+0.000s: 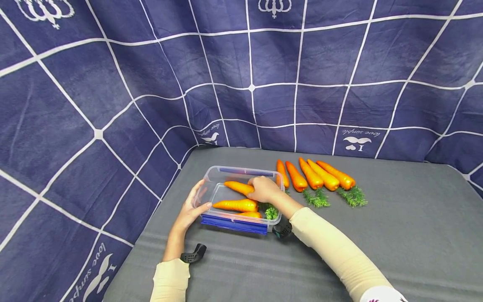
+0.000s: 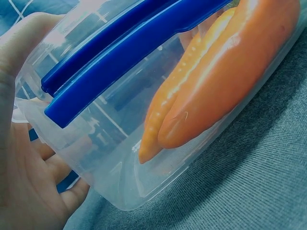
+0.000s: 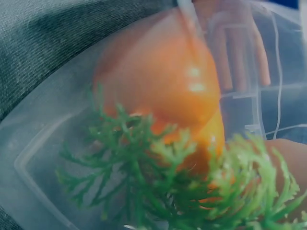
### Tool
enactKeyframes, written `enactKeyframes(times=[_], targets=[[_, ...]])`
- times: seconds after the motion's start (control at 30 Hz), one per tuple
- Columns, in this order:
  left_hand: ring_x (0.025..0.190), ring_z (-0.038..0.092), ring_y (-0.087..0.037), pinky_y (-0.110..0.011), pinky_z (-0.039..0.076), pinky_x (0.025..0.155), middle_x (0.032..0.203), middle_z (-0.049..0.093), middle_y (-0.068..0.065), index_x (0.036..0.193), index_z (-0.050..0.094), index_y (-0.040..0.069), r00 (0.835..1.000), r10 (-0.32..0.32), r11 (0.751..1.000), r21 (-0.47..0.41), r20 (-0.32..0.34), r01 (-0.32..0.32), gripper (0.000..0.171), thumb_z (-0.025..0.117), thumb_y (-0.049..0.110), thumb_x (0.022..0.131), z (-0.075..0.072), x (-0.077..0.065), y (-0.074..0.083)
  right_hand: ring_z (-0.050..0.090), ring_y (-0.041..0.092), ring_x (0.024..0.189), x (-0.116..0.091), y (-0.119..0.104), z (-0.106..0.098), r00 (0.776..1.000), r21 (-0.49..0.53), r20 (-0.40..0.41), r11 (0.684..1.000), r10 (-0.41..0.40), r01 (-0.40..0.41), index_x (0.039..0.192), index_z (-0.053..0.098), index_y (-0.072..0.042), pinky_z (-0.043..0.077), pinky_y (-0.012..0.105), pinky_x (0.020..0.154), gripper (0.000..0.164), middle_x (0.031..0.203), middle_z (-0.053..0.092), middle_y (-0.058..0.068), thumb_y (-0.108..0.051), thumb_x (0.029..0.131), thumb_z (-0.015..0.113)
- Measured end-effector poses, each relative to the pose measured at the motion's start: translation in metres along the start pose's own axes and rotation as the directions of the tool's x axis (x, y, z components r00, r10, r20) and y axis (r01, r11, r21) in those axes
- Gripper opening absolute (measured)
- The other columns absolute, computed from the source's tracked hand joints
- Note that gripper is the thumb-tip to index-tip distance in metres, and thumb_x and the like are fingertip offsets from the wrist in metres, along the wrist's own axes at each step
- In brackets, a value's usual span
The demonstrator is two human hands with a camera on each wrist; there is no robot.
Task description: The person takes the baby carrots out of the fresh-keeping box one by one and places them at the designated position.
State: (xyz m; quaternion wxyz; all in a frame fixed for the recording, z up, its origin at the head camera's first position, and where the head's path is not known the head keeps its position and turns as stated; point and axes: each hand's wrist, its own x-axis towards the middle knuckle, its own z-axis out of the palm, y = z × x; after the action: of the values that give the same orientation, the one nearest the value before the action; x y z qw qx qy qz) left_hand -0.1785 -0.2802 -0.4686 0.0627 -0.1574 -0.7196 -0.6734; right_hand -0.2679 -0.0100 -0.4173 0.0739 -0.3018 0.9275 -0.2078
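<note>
A clear plastic container [image 1: 234, 225] with blue latches stands on the grey surface. My left hand [image 1: 188, 212] grips its left end, thumb over the front rim and fingers along the outside. Inside the container, my right hand [image 1: 266, 189] holds an orange carrot [image 1: 237, 187] near its top end, the tip pointing left. Two more carrots lie in the front half, one [image 1: 235, 205] in the middle and another [image 2: 230, 76] by the front wall. Green leafy tops [image 3: 144, 167] fill the container's right end, partly covering the carrots in the right wrist view.
To the right of the container, several carrots [image 1: 310, 174] lie in a row with green tops towards me. The leftmost shows partly through the container's wall. Behind and at the left hangs a blue cloth [image 1: 226, 105] with white lines.
</note>
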Motion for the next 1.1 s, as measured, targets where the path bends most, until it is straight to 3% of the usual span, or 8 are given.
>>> enactKeyframes(times=[0.27,0.6,0.93,1.1], targets=[[0.142,0.016,-0.048,-0.051,0.025,0.111,0.159,0.012,-0.022,0.152,0.020,-0.001,1.000,0.002,1.000,-0.002,0.002,-0.002,0.080,0.060,-0.011,0.084,0.000,0.001,-0.002,0.065,0.024,0.092,-0.001,0.005,-0.002,0.990,0.168,-0.134,0.984,-0.037,0.059,0.113,0.070,-0.003,0.052,0.038,0.084,0.039,0.104,0.070,0.009,-0.025,0.081,0.074],[0.141,0.016,-0.049,-0.064,0.010,0.110,0.159,0.013,-0.022,0.152,0.020,-0.002,1.000,0.005,1.000,-0.002,-0.012,-0.005,0.080,0.060,-0.011,0.084,0.002,0.001,-0.001,0.061,0.016,0.078,0.000,0.008,-0.006,0.969,0.461,-0.245,0.881,0.013,0.104,0.107,0.070,-0.006,0.051,0.029,0.072,0.032,0.092,0.068,0.003,-0.024,0.080,0.075],[0.141,0.015,-0.049,-0.066,0.012,0.109,0.159,0.011,-0.023,0.152,0.018,-0.003,1.000,0.014,1.000,-0.016,-0.001,-0.014,0.080,0.060,-0.012,0.083,0.002,0.001,-0.001,0.064,0.020,0.079,-0.007,0.005,-0.016,0.965,0.584,-0.260,0.801,0.035,0.128,0.112,0.069,-0.001,0.052,0.026,0.066,0.033,0.099,0.070,0.011,-0.017,0.083,0.075],[0.141,0.016,-0.049,-0.065,0.014,0.109,0.159,0.012,-0.022,0.152,0.019,-0.003,1.000,0.015,1.000,-0.007,-0.006,-0.015,0.080,0.060,-0.012,0.083,0.001,0.000,-0.001,0.065,0.018,0.081,-0.013,0.004,-0.026,0.965,0.598,-0.253,0.795,0.068,0.101,0.113,0.070,-0.006,0.052,0.027,0.065,0.034,0.100,0.070,0.007,-0.023,0.084,0.074]])
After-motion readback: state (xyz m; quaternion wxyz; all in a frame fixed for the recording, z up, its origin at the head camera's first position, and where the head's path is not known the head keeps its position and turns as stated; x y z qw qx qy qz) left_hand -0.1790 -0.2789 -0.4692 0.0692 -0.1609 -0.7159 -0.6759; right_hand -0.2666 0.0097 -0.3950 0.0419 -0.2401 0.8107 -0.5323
